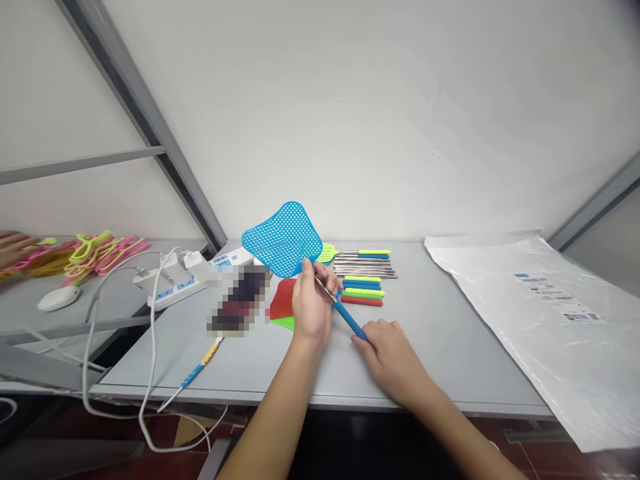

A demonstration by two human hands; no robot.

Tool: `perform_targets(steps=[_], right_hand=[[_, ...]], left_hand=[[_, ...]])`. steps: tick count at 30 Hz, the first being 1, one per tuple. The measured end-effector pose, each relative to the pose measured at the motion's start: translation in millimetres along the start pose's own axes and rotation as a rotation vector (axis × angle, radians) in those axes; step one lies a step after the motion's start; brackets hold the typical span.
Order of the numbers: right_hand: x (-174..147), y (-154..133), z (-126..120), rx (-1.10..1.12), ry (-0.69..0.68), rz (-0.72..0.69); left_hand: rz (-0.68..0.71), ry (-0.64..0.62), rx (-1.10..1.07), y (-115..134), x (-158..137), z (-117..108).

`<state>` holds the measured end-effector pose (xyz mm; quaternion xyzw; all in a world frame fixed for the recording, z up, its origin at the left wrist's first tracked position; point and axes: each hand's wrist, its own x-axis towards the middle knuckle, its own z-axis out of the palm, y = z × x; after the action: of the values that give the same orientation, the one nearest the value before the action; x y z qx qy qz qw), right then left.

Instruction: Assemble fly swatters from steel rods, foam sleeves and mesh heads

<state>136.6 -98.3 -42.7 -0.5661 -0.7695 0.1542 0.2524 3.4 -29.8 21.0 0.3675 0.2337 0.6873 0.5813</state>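
Steadying the rod [325, 289] below the blue swatter head [283, 241], the left grip [311, 303] is apparently pinching it; the right grip [393, 352] is holding the handle [349, 320], likely needing straight alignment next.

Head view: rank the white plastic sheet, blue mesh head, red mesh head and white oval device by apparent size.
1. White plastic sheet
2. Blue mesh head
3. Unsure: red mesh head, partly hidden by the left hand, versus white oval device
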Motion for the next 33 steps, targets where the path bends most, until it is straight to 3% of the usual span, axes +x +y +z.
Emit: perform_targets(steps=[7,15,20,26,33], right_hand=[[-0.6,-0.7,-0.7,0.004,-0.046,-0.034],[0.7,0.6,3.1,-0.056,-0.038,-0.011],[-0.3,-1.6,0.4,0.035,0.004,0.016],[-8.7,-1.8,-1.8,0.18,0.051,-0.08],[-14.6,3.9,-3.1,0.131,0.138,-0.122]], left_hand=[[-0.005,-0.083,0.31,-2.9,-15.2,-24.2],[0.013,0.006,0.427,-3.8,-32.1,-42.2],[-0.062,-0.015,0.421,-1.2,-42.6,-52.3],[-0.212,-0.125,0.288,-5.9,-62.0,-47.6],[-0.365,-0.113,0.215,-9.7,-74.8,-44.9]])
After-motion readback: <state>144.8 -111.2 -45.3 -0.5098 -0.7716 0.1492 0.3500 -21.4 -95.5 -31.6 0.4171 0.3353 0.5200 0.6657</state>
